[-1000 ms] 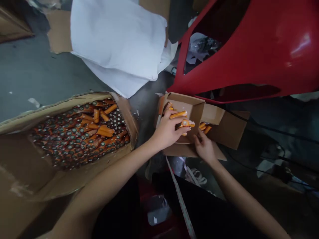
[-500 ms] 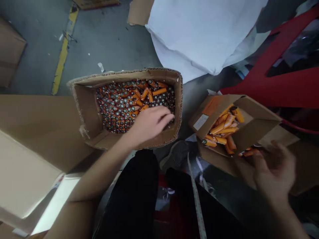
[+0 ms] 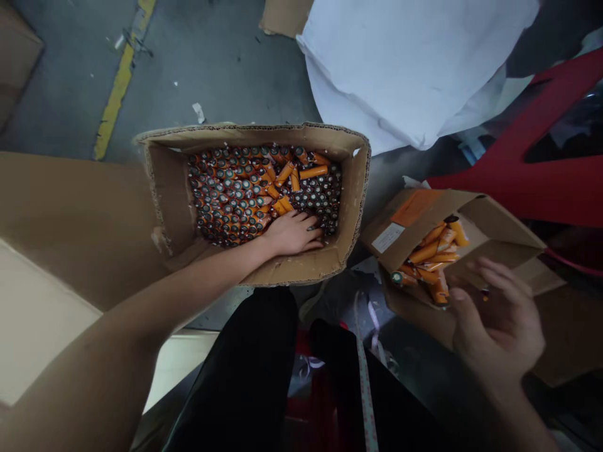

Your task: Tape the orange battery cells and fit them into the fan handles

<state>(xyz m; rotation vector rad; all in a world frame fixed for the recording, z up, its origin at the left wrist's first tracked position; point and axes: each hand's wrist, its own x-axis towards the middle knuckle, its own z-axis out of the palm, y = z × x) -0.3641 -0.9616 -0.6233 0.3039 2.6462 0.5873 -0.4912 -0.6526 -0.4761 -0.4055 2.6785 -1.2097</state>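
Observation:
My left hand (image 3: 296,233) is inside a large open carton (image 3: 351,207), at its near right. Its fingers are spread and lie flat over the batteries. Orange cylindrical batteries (image 3: 226,201) stand packed on end there, and several lie loose on top. My right hand (image 3: 502,320) is at the open side of a smaller carton (image 3: 389,227), fingers apart and slightly curled. A small orange and dark bit shows by its fingers, too blurred to name. Loose orange batteries (image 3: 431,251) lie heaped in the smaller carton, just left of this hand.
A large white sack (image 3: 414,69) stands behind the cartons. At the right is a red plastic chair (image 3: 532,169). More cardboard (image 3: 80,213) is at the left. My legs (image 3: 240,370) and a pale strap (image 3: 365,383) are below. A yellow line (image 3: 115,94) marks the floor.
My left hand has flattened onto the batteries. My right hand has moved left and turned palm up; the batteries by its thumb no longer show there. The view has shifted slightly.

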